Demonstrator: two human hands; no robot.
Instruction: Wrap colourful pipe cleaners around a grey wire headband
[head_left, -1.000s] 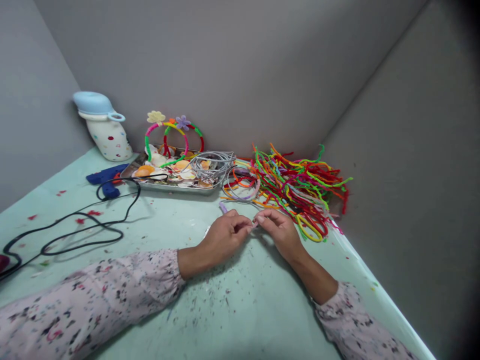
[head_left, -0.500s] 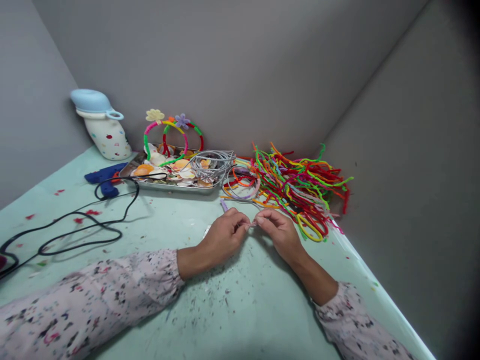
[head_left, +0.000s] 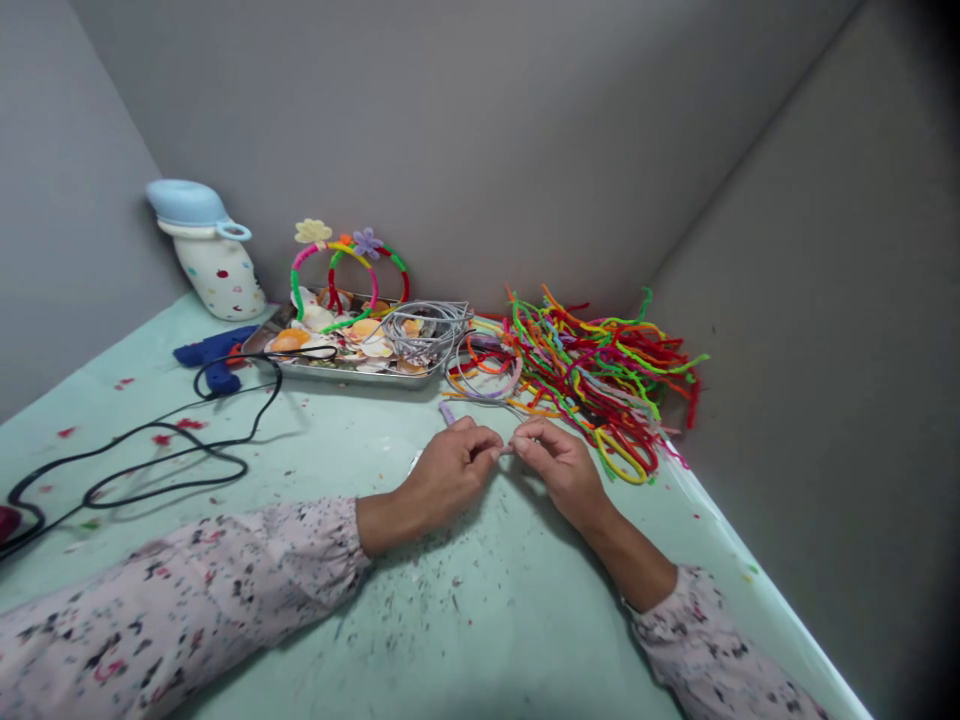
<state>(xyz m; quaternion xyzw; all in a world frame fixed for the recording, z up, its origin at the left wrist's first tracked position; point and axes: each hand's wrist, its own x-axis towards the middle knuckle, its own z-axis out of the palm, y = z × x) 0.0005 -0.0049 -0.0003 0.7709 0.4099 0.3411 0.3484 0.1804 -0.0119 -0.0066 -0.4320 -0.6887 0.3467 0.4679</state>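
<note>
My left hand [head_left: 448, 470] and my right hand [head_left: 561, 462] rest on the pale green table [head_left: 420, 600] with their fingertips meeting. Both are closed in a pinch on a small pale lilac pipe cleaner piece [head_left: 507, 450] held between them. A short lilac end [head_left: 447, 412] pokes out just behind my left hand. A heap of coloured pipe cleaners [head_left: 600, 370] lies right behind my right hand.
A metal tray [head_left: 337, 372] of shells and grey wire hoops sits at the back, with two decorated headbands [head_left: 349, 265] standing in it. A blue glue gun [head_left: 214, 352], its black cord [head_left: 150, 450] and a spotted white jug [head_left: 210, 255] lie to the left. Grey walls enclose the corner.
Nothing has visibly changed beyond a slight shift of the camera; both hands keep their pinch in the same place.
</note>
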